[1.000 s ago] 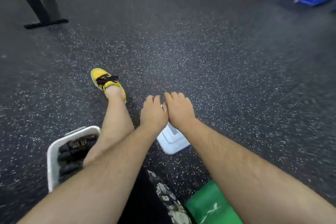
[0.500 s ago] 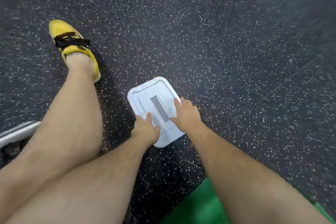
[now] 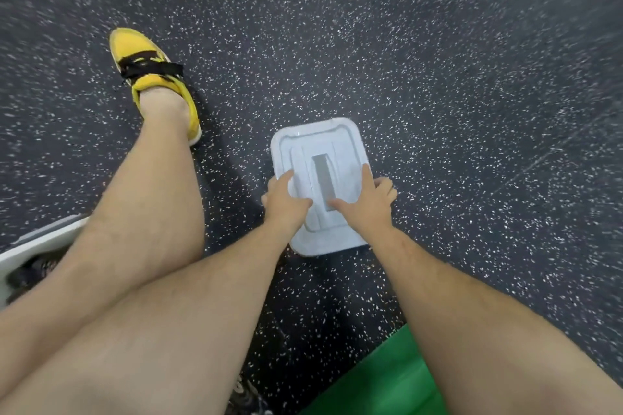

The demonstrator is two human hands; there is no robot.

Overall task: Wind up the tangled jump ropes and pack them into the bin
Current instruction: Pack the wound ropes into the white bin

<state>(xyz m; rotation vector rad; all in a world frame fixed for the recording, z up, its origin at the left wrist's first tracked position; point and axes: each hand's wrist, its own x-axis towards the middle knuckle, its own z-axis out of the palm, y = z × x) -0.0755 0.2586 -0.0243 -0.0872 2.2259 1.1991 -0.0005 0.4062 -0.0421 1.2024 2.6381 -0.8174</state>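
Jump ropes (image 3: 28,274): dark, blurred coils are seen inside the bin, at the lower left edge of the view.
Bin (image 3: 43,239): only the white rim is shown; the rest is hidden behind a bare leg (image 3: 141,212).
Lid (image 3: 318,136): white, well apart from the bin, bordered by bare floor on its far and side edges.
Left grip (image 3: 286,204): closed on the lid's left edge, forefinger and thumb laid on top.
Right grip (image 3: 367,204): closed on the lid's right edge, outer fingers curled over it.
Floor (image 3: 438,77): dark, speckled, open beyond the lid.
Shoe (image 3: 148,77): yellow, left of the lid, apart from it.
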